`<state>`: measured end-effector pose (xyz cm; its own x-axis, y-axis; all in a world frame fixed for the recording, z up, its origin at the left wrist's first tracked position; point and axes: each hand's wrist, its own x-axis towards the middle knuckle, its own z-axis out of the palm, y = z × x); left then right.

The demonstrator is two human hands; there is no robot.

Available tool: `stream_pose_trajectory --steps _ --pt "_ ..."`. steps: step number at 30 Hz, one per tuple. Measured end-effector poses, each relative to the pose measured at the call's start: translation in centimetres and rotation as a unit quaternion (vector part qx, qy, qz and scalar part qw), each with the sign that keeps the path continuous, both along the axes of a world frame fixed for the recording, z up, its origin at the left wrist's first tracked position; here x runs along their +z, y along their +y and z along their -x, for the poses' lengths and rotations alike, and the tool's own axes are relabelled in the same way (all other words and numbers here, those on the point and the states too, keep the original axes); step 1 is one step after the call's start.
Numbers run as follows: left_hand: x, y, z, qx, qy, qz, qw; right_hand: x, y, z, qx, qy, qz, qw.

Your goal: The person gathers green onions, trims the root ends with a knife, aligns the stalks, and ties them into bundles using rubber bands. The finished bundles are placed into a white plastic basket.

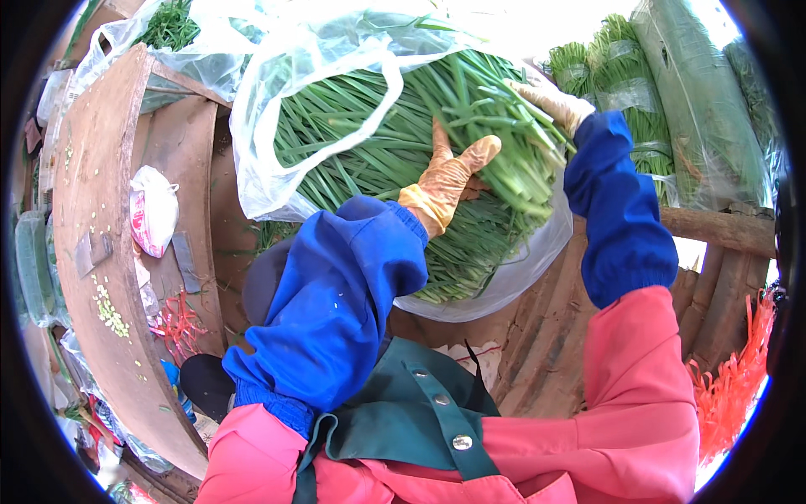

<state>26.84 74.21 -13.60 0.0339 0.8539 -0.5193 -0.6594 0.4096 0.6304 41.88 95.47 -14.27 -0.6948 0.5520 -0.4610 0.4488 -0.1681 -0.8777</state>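
A loose bunch of green garlic chives (488, 120) is between my gloved hands, stem ends toward the lower right. My left hand (450, 176) cups its near side, thumb and index finger spread, the other fingers partly hidden beneath the leaves. At the far right side, my right hand (551, 104) grips the bunch near its stems; some fingertips are hidden. Below it, more chives (352, 135) lie packed in a large clear plastic bag (267, 151). One white bag handle (390, 94) loops across the leaves.
A curved-looking wooden board (94, 189) with scattered stem bits stands at left. Beside it are a tied white bag (154, 211) and red plastic strips (179, 327). Tied bundles of greens (630, 82) and a long wrapped bundle (699, 107) lie at right, above a wooden pole (718, 230).
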Motion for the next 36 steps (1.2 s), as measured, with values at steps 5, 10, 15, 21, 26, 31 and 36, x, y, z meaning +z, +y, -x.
stream_pose_trajectory --steps 5,10,15,21,26,31,36 --pt "-2.8 -1.7 -1.5 0.169 -0.023 -0.057 0.984 5.2 -6.2 2.1 0.007 0.029 -0.033 0.999" --pt "-1.5 -3.7 -0.4 0.144 -0.132 -0.103 0.975 7.8 -9.5 3.2 0.026 -0.020 -0.056 0.998" --pt "1.0 -7.4 2.6 0.113 -0.178 -0.066 0.975 6.8 -15.4 3.4 -0.029 0.012 -0.121 0.992" --pt "3.5 -14.1 4.3 0.067 -0.071 -0.036 0.995 8.7 -24.1 3.2 -0.188 0.186 0.098 0.959" --pt "5.7 -18.1 4.4 0.085 -0.079 0.002 0.993 8.2 -29.7 2.2 -0.262 0.264 0.304 0.877" --pt "6.9 -19.3 3.1 0.002 -0.031 0.007 0.999 6.3 -32.4 -1.1 -0.285 0.269 0.473 0.789" --pt "8.5 -19.0 -1.3 -0.045 -0.072 0.010 0.996 9.3 -33.8 -6.0 -0.305 0.313 0.500 0.748"
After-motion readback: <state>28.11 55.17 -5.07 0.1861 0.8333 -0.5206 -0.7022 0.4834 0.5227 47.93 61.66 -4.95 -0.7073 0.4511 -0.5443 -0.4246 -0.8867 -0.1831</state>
